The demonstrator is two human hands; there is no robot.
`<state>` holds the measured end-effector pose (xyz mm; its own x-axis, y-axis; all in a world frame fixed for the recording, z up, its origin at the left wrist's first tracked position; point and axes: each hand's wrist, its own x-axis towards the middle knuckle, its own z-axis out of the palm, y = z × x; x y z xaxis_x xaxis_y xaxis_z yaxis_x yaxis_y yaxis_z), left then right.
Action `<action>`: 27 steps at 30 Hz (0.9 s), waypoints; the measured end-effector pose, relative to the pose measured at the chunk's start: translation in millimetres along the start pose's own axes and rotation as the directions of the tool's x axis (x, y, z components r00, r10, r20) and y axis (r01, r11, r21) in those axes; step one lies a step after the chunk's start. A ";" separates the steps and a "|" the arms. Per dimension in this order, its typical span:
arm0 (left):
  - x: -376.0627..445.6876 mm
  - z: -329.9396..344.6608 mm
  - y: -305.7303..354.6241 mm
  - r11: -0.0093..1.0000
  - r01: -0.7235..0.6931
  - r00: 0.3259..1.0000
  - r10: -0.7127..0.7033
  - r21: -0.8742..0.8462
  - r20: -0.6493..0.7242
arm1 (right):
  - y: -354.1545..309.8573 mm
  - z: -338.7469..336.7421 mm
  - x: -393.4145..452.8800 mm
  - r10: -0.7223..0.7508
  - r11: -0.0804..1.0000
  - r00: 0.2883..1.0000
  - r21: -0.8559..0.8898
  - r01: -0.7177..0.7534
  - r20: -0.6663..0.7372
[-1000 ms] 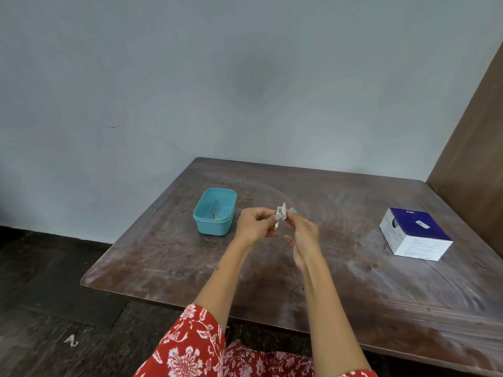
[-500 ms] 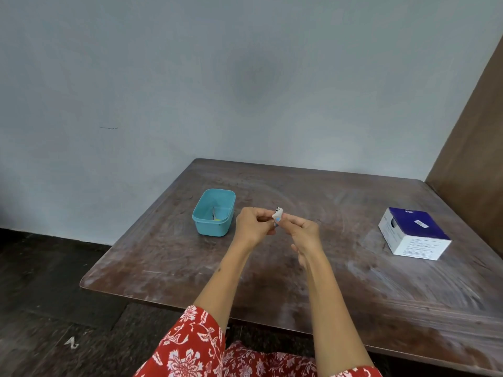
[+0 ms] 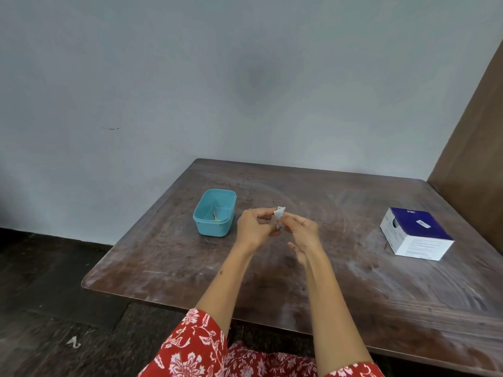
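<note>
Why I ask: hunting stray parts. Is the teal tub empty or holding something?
Not empty: the lidless teal tub holds a small metal piece and something yellow on its floor.

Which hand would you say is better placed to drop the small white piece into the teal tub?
Probably the left hand: both hands pinch the small white piece, but the left is nearer the teal tub, while the right hand would have to cross over.
</note>
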<state>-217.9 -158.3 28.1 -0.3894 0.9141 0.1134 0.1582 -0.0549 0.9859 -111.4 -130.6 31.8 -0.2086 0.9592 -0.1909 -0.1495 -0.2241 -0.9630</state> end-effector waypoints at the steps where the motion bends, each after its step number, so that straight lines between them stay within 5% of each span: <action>1: 0.1 0.0 0.9 1.000 0.003 1.000 -0.003 -0.014 -0.003 | -0.4 0.3 0.8 0.002 1.000 1.000 0.003 -0.002 0.002; 9: -0.6 -8.7 9.4 0.952 0.239 0.970 -0.224 -0.191 0.096 | 6.8 -6.6 3.7 -0.071 0.989 0.995 -0.127 0.079 0.067; 27: 8.7 -11.8 7.2 0.914 0.321 0.947 -0.315 -0.249 0.066 | 7.8 -3.6 5.0 -0.143 0.973 0.982 -0.165 0.162 0.125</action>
<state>-230.8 -155.4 37.6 -0.3588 0.9093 -0.2108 -0.2066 0.1429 0.9679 -110.1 -126.9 22.7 -0.3041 0.9523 -0.0263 -0.0202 -0.0341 -0.9992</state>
